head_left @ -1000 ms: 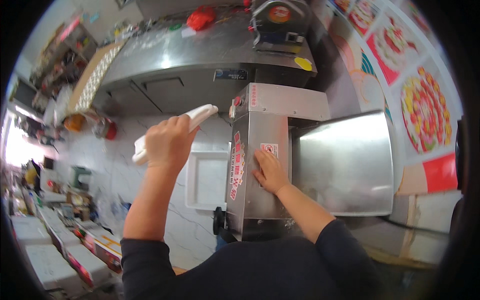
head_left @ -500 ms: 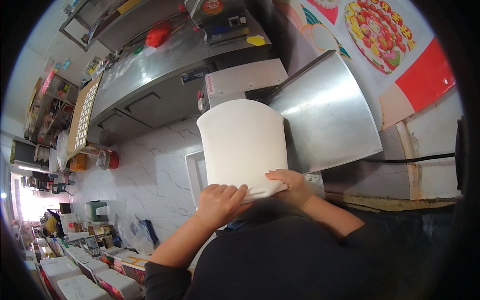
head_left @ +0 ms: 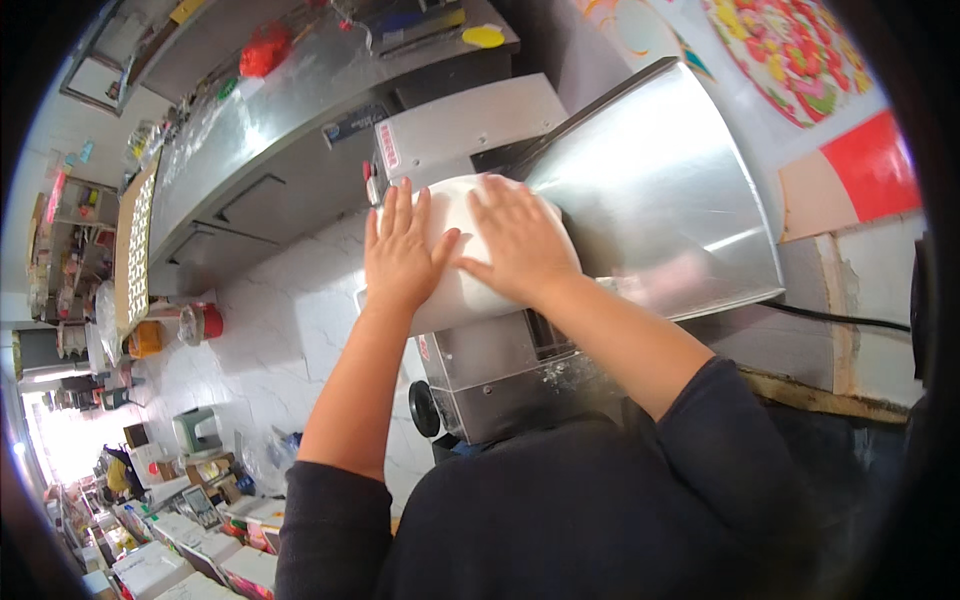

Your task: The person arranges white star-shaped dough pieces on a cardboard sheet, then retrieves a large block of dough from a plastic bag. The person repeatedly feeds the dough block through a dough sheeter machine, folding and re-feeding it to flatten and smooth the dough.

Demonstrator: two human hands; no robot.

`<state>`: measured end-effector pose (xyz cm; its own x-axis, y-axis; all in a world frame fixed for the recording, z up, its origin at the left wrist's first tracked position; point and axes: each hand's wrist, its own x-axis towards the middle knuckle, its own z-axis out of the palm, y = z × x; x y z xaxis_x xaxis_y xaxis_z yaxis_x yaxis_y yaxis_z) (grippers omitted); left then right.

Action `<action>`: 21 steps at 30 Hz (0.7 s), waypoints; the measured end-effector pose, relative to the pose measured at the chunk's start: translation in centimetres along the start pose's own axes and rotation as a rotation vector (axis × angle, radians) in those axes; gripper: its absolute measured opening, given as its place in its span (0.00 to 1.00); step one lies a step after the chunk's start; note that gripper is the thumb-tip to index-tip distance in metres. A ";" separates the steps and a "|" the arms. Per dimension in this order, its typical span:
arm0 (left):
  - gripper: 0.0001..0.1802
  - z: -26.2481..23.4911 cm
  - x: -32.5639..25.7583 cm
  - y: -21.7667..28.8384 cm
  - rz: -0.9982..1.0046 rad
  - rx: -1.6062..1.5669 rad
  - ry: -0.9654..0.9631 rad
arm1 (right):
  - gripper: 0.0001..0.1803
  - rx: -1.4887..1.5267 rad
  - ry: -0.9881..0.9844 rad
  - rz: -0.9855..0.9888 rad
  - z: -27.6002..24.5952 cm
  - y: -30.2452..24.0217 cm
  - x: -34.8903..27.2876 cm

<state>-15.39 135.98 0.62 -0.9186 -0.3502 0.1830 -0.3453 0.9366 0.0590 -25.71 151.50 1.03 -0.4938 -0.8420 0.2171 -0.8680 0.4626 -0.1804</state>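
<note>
A smooth white sheet of dough (head_left: pixel 455 305), now folded shorter, lies over the middle of a metal dough-rolling machine (head_left: pixel 485 365). My left hand (head_left: pixel 402 255) rests flat on its left part, fingers stretched out and pointing away from me. On the right part, my right hand (head_left: pixel 522 245) is also spread flat, slightly blurred. The two thumbs point toward each other. Neither hand grips anything. Both palms hide much of the dough's upper face. The dough's far edge curves just beyond my fingertips.
A sloping steel tray (head_left: pixel 670 190) rises right of the dough. The machine has a black knob (head_left: pixel 423 408) at its near left. Beyond stands a steel counter (head_left: pixel 270 125) with a red bag (head_left: pixel 265 50). A black cable (head_left: pixel 840 318) runs right. Boxes (head_left: pixel 155 570) stand lower left.
The long dough sheet, held at its near edge by both hands, has been folded away from me. Both hands have let go of that edge, moved forward and flattened on top.
</note>
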 end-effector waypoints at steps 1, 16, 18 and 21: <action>0.39 1.2 -0.1 -0.2 -0.114 -0.123 -0.112 | 0.47 0.043 -0.112 0.057 1.2 0.3 0.0; 0.54 4.4 -5.2 -5.3 -1.107 -1.110 -0.389 | 0.42 1.835 -0.510 0.987 4.1 7.5 -3.1; 0.48 3.9 -6.1 -4.4 -1.145 -1.350 -0.331 | 0.39 1.827 -0.465 0.955 5.1 7.7 -3.8; 0.40 2.0 -5.2 -2.9 -1.050 -1.345 -0.191 | 0.36 1.609 -0.224 0.955 5.1 8.0 -4.5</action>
<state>-9.99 135.11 -2.46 -0.4642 -0.6741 -0.5745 -0.4685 -0.3637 0.8052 -30.16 157.58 -6.29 -0.5869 -0.5703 -0.5747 0.5931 0.1805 -0.7847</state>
